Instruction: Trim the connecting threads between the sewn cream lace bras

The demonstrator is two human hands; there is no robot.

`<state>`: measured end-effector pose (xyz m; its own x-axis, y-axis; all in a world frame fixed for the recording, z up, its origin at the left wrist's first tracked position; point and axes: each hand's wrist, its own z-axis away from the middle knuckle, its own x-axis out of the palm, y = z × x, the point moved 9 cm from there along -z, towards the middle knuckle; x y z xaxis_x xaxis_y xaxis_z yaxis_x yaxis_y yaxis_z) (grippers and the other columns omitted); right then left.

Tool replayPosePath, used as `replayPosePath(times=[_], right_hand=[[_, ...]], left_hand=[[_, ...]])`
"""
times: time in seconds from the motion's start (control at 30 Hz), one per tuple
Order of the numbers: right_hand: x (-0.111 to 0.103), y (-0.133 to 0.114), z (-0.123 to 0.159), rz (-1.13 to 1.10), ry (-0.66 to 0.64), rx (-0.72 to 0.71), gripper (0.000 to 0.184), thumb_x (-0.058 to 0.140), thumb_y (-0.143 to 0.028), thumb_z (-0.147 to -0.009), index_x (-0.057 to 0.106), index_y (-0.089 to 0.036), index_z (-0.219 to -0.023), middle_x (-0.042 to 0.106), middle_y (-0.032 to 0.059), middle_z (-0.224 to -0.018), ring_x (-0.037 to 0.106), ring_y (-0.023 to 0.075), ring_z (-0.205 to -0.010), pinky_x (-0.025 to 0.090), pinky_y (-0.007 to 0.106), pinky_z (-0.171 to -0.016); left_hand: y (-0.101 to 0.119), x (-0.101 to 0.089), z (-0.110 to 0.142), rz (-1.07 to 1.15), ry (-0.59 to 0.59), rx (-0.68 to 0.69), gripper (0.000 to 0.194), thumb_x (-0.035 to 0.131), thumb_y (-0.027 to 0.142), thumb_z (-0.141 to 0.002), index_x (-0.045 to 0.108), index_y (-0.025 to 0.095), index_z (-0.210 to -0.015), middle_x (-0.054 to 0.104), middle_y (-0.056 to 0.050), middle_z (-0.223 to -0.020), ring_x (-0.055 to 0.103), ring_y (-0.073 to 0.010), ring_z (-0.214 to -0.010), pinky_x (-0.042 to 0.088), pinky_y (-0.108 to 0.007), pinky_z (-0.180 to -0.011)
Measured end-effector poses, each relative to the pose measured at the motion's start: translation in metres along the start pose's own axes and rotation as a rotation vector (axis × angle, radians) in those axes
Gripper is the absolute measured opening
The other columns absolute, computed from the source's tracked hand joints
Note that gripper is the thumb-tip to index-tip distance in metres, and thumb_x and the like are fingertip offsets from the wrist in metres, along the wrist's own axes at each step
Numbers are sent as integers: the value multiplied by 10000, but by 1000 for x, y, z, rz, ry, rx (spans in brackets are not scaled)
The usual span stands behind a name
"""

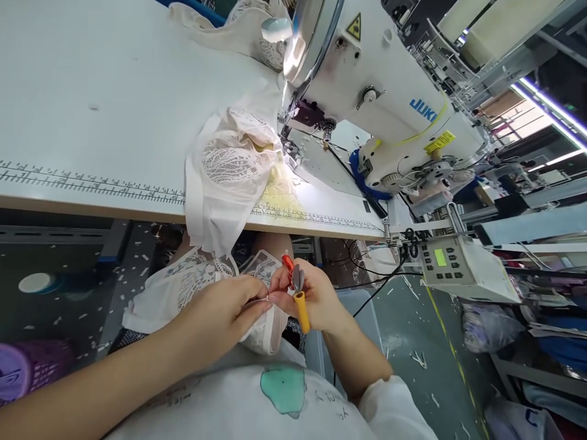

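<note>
My left hand (227, 305) pinches the edge of a white lace garment piece (183, 287) that lies in my lap below the table edge. My right hand (316, 299) touches the same spot and holds small thread snips (298, 287) with an orange and a yellow handle, blades near my left fingertips. More white lace garment (229, 165) hangs over the front edge of the sewing table (92, 122), trailing down toward my lap.
A white JUKI sewing machine (389, 98) stands on the table at right, its needle area lit. A control box (458, 266) hangs at the table's right end. Cream fabric (247, 24) lies at the back. The floor below carries fabric scraps.
</note>
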<state>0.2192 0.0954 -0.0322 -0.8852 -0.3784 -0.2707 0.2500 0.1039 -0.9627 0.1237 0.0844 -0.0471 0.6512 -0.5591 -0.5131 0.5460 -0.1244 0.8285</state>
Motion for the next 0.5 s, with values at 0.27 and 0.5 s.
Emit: replayPosePath(times=[0.27,0.5], right_hand=[[2,8,1,-159,93,108,348,679,-433,-686,416,-205,-700,489,-11,-683,445,104,-588,391,238,-523],[1,11,3,-224,58,100,377,741,-393,-645,422,-202,-708,524,-5,-711,475,109,-617,413,248,-559]], left_hand=[[-7,4,1,-51,42,36,215,417,387,-800,520,229,-697,546,6,-654,489,-195,-648,332,-274,-584],[-7,8,1,306,-26,-56,315,437,421,-786,420,207,-556,359,57,-528,333,-119,-495,263,-243,-477]])
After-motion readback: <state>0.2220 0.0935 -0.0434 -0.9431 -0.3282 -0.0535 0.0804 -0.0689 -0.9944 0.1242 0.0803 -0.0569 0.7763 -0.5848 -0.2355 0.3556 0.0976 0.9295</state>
